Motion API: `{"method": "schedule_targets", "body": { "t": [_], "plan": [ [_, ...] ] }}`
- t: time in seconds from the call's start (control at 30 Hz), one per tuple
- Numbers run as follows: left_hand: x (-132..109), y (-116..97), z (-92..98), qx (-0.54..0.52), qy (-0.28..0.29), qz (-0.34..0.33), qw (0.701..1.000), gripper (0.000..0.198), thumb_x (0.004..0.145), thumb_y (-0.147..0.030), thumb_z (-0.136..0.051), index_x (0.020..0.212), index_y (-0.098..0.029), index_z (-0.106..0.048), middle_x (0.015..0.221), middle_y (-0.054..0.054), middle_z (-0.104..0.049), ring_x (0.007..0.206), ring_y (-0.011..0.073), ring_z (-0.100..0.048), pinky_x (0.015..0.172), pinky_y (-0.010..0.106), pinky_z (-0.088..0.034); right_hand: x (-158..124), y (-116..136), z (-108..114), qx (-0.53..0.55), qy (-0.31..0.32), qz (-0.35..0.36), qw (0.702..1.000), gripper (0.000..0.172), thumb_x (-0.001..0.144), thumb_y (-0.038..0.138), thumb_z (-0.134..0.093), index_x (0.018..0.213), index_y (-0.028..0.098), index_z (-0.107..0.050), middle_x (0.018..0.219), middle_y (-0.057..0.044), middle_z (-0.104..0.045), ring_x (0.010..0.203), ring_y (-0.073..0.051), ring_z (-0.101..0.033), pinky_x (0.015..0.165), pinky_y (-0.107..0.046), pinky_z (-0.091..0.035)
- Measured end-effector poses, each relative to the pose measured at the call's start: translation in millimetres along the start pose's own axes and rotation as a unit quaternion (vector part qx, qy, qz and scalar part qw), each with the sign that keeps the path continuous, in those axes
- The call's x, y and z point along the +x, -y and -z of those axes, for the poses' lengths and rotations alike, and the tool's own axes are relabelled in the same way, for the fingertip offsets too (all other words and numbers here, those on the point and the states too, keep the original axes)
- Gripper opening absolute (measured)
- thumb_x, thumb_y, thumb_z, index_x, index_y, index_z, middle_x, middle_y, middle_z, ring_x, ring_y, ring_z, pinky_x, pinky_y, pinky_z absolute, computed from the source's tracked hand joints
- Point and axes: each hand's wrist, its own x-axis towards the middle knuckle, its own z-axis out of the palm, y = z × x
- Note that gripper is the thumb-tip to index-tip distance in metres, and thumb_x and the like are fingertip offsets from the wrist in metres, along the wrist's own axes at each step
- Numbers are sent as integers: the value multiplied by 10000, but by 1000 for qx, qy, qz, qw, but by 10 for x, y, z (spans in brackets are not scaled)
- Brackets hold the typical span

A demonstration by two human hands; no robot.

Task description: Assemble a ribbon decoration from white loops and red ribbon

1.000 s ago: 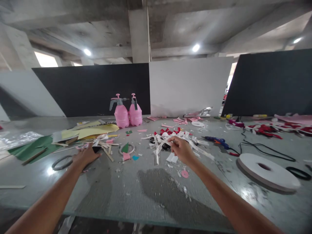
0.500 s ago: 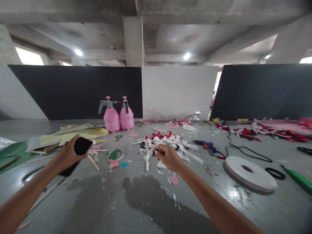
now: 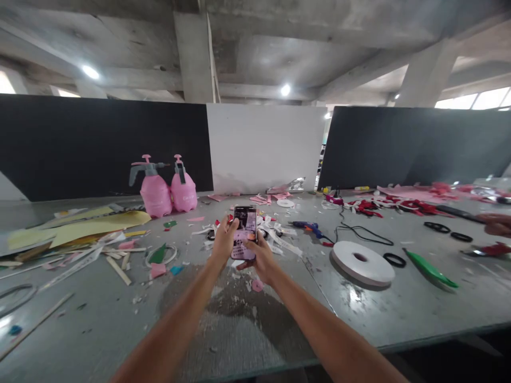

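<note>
A smartphone (image 3: 245, 226) with a lit screen is held upright above the middle of the table. My left hand (image 3: 224, 240) grips its left edge, with the thumb over the screen side. At the lower right edge, my right hand (image 3: 262, 259) closes round the phone, its thumb over the lit screen. Behind the phone lies a pile of white printed ribbons (image 3: 285, 242) with some red pieces, partly hidden by the phone and hands.
Two pink spray bottles (image 3: 155, 196) stand at back left, near yellow sheets (image 3: 104, 226) and wooden sticks. On the right lie a blue glue gun (image 3: 309, 227), a white ribbon roll (image 3: 361, 263) and a green pointed object (image 3: 429, 270). Another person's hand (image 3: 497, 223) shows at far right.
My left hand has brought the phone from the left to the middle, its screen now lit. My right hand has left the ribbon pile and holds the phone too. The view has turned right.
</note>
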Motion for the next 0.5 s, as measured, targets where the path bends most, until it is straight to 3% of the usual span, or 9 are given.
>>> {"method": "schedule_targets", "body": {
  "t": [0.1, 0.23, 0.5],
  "plan": [
    [-19, 158, 65, -96, 47, 9, 994, 494, 802, -485, -610, 1206, -201, -614, 1217, 92, -669, 1175, 263, -595, 980, 394, -473, 54, 7, 67, 10, -4, -11, 1000, 504, 717, 347, -712, 1158, 278, -480, 963, -26, -689, 714, -182, -681, 441, -257, -572],
    [-110, 232, 119, -162, 24, 2, 986, 467, 822, -448, -597, 1223, -209, -612, 1264, 85, -648, 1205, 259, -580, 982, 384, -486, 42, -1, 51, -23, 5, -2, 1000, 551, 667, 297, -746, 1155, 270, -492, 1018, -33, -688, 672, -179, -668, 397, -261, -558],
    [-180, 147, 130, -153, 21, -27, 988, 496, 846, -428, -590, 1284, -198, -553, 1228, 107, -660, 1134, 256, -621, 937, 392, -504, -14, -43, 79, -28, 38, 9, 999, 631, 706, 267, -660, 1302, 269, -453, 1077, -63, -658, 678, -191, -662, 380, -281, -559]
  ]
}}
